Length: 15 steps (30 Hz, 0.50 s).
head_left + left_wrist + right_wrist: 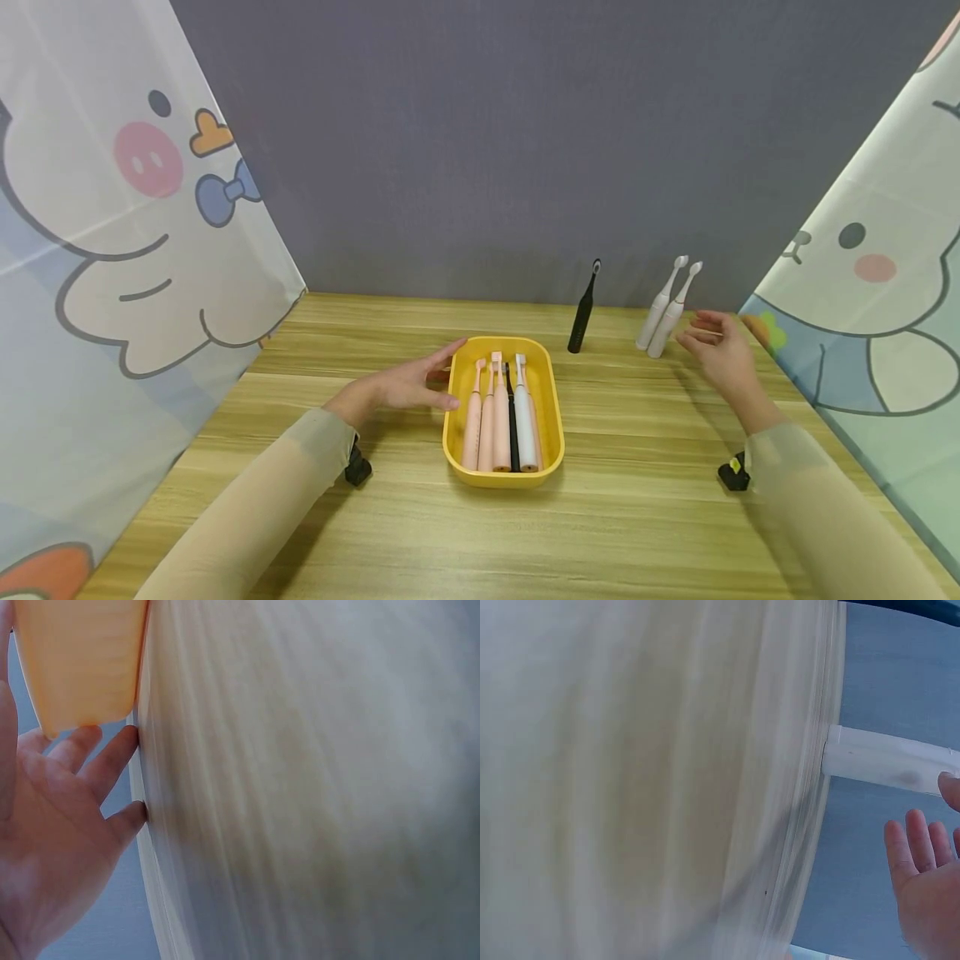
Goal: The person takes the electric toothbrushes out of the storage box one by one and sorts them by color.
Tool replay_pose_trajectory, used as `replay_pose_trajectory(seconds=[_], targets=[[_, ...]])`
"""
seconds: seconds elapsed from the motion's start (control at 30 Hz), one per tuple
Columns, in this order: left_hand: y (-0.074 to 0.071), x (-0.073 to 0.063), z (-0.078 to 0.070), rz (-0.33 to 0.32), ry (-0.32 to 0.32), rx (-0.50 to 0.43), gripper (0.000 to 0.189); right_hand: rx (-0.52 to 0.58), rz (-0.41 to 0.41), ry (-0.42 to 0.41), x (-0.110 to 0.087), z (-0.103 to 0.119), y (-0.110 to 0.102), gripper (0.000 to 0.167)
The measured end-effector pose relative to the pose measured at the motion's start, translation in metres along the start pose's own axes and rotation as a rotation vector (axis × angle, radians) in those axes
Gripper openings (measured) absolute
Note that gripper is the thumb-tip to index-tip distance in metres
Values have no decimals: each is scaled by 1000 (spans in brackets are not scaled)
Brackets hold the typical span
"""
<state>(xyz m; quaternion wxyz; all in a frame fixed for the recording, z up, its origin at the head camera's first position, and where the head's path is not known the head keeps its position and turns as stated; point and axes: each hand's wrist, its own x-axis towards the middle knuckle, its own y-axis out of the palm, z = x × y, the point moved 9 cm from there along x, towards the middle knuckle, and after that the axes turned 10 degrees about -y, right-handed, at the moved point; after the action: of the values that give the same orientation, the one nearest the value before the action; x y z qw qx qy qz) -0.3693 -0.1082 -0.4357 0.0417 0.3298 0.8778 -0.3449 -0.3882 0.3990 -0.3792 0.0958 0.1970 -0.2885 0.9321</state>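
Note:
My left hand [401, 383] rests against the left side of a yellow tray [557, 392], its fingers spread along the wall and the thumb near the rim. In the left wrist view those straight fingers [111, 765] reach the tray's outer wall [82, 667]. Several electric toothbrushes lie in the tray, among them pink ones [472, 433], a white one [524, 425] and a black one [513, 425]. My right hand [726, 354] is just right of two upright white electric toothbrushes [666, 325], fingers loosely bent and holding nothing. The right wrist view shows one white handle [881, 757] beside that hand.
A black electric toothbrush [581, 321] stands upright at the back of the wooden table [600, 517], left of the white pair. Behind the table rises a grey panel [480, 167]. Cartoon-printed cloths [172, 267] border both sides.

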Motion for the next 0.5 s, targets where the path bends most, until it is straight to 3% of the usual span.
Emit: replay_pose_trajectory(seconds=[0.2, 0.5], targets=[[-1, 1, 0, -2, 6, -2, 121, 9, 21, -47, -11, 10, 2, 55], [-1, 1, 1, -7, 3, 10, 121, 121, 119, -94, -32, 38, 35, 46]])
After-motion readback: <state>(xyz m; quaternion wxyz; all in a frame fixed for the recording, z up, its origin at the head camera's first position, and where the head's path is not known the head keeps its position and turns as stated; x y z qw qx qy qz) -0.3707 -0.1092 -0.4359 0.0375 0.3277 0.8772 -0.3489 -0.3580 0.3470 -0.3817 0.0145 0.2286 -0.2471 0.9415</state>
